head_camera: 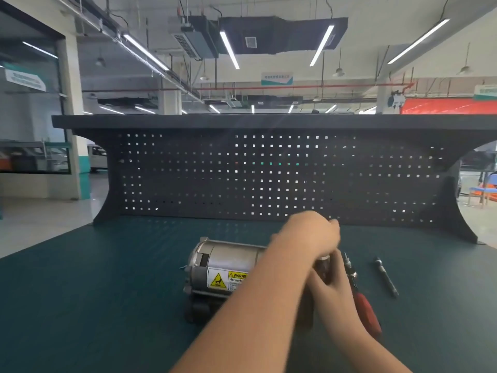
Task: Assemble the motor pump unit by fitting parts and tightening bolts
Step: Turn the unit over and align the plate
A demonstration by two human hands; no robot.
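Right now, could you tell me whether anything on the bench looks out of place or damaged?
Nothing stands out: the motor lies on its side on the green mat, with the red-handled tool and metal bit beside it.

Silver motor (228,258), yellow warning label (227,281), green mat (107,278).

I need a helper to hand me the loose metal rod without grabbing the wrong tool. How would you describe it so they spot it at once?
Start at the silver motor on the green bench mat and look right, past the person's hands. Two tools lie there: a red-handled tool, then farther right the metal rod. It is the bare grey one with no handle, lying alone.
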